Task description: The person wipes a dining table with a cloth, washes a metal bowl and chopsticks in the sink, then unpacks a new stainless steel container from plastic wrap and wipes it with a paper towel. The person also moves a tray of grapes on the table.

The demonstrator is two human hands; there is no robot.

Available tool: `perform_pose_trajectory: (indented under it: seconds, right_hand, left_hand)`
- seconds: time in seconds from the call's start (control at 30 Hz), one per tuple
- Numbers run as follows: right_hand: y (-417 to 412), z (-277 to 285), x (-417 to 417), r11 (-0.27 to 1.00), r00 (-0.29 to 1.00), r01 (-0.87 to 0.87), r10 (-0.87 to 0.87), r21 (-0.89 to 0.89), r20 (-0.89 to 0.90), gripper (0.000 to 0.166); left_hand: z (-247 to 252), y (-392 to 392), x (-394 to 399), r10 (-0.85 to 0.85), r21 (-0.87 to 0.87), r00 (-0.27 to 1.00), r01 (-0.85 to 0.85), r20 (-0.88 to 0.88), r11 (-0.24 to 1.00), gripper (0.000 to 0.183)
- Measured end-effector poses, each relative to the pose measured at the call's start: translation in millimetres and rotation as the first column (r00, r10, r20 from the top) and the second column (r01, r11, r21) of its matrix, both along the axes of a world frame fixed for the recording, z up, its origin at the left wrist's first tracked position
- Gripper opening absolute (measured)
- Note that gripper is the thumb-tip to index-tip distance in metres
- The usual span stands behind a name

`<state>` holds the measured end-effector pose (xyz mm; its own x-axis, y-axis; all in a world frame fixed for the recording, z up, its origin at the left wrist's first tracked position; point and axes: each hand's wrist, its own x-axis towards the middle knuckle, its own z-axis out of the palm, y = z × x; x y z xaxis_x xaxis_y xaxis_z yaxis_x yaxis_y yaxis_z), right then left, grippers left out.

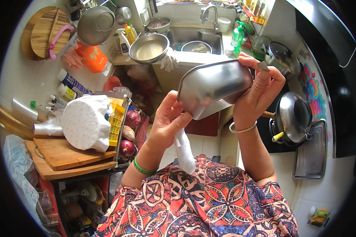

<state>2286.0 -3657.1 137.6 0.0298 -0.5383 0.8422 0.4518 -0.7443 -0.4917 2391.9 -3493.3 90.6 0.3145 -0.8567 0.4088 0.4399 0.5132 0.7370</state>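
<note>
Both hands hold up a shiny rectangular stainless-steel pan (215, 83), tilted on its side in front of the chest. My left hand (173, 118) pinches its lower left corner between thumb and fingers, and a white cloth (184, 151) hangs below that hand. My right hand (259, 89) grips the pan's right end; a small greyish flat piece (263, 66) shows between its fingers. Behind the pan, a metal bowl with cloudy liquid (150, 49) stands on the counter by the sink (192, 34), which holds a round bowl with some food.
Wooden chopping boards (74, 154) and a white cloth-covered round item (84, 124) top a rack at left, above red onions (133, 118). At right, a lidded wok (293, 118) and a glass-lidded pot (283, 57) stand on the stove. A green pump bottle (238, 37) stands right of the sink.
</note>
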Motion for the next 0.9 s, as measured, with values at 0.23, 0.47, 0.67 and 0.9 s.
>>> perform_pose_trajectory:
  seconds: [0.23, 0.47, 0.67, 0.9]
  right_hand:
    - [6, 16, 3, 0.997, 0.998, -0.001, 0.005, -0.077, 0.061, 0.015]
    - [3, 18, 3, 0.986, 0.996, -0.060, 0.068, -0.152, 0.051, 0.013]
    - [1, 20, -4, 0.981, 0.998, -0.034, 0.022, -0.189, -0.064, 0.012]
    - [6, 25, -28, 0.918, 0.930, 0.166, -0.267, -0.360, -0.254, 0.008]
  left_hand:
    - [13, 9, 4, 0.083, 0.056, 0.990, -0.090, 0.115, 0.994, 0.037]
    - [34, 12, 5, 0.118, 0.132, 0.961, -0.155, 0.250, 0.979, 0.034]
    - [24, 9, 5, 0.016, 0.136, 0.996, -0.028, 0.092, 0.990, 0.031]
    - [20, 7, 1, 0.010, 0.155, 0.998, -0.018, 0.055, 0.988, 0.033]
